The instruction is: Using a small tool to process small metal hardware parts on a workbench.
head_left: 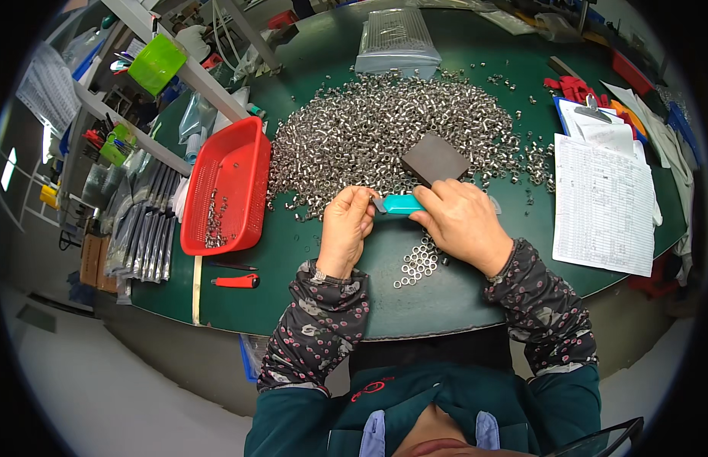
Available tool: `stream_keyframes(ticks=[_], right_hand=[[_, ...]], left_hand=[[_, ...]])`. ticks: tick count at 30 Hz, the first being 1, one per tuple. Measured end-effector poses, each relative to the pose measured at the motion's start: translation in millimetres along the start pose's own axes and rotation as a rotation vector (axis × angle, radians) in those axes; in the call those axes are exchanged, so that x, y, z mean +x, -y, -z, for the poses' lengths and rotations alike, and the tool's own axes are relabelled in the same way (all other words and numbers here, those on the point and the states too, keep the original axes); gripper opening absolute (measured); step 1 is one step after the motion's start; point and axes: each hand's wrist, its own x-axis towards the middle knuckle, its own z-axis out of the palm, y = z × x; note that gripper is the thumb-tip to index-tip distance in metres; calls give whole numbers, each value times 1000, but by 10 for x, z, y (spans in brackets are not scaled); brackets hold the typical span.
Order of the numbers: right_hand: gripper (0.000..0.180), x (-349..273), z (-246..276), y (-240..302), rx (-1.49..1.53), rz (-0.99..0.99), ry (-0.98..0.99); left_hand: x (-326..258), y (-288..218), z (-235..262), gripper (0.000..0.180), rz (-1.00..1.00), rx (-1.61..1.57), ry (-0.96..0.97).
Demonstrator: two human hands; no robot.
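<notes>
My right hand (468, 225) grips a teal-handled utility knife (402, 203), its blade pointing left. Fingertips of my left hand (343, 228) are pinched together right at the blade's tip. Whatever sits between them is too small and covered to make out. Just beyond my hands spreads a large heap of small metal rings (346, 145). A dark square block (436, 158) rests on the heap's near edge, close to my right hand. Below the knife, a small group of rings (419, 263) lies flat on the green table (460, 305).
On the left stands a red plastic basket (252, 164) with some small metal parts inside. A red utility knife (236, 282) lies nearer me. Printed sheets (601, 209) and a clipboard (593, 113) are at right. Clear plastic bags (398, 42) lie at the far edge.
</notes>
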Motion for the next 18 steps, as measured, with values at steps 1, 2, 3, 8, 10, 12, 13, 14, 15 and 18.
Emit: stream_keyframes(ticks=[1, 2, 3, 8, 10, 12, 13, 14, 15, 18], right_hand=[[24, 0, 1, -1, -5, 7, -3], [24, 1, 2, -1, -10, 15, -7], [24, 1, 5, -1, -9, 14, -6], [20, 19, 18, -2, -40, 50, -48], [21, 19, 17, -12, -45, 57, -45], [22, 20, 17, -16, -49, 64, -42], [23, 23, 22, -14, -50, 70, -40], [24, 26, 28, -13, -51, 77, -39], [24, 27, 39, -18, -50, 75, -36], [28, 27, 69, -43, -52, 82, 19]], left_hand=[[-1, -1, 0, 20, 0, 17, -6], [-3, -2, 1, 20, 0, 34, -11], [-3, -2, 2, 20, 1, 34, -12], [-8, -19, -16, 22, 14, 83, -7], [-5, -25, -1, 23, 29, 88, 9], [1, -35, 27, 23, 44, 92, 23], [6, -42, 46, 23, 66, 88, 47], [10, -52, 65, 23, 89, 85, 71], [16, -65, 74, 23, 92, 84, 71], [20, -119, 75, 23, 158, 107, 108]])
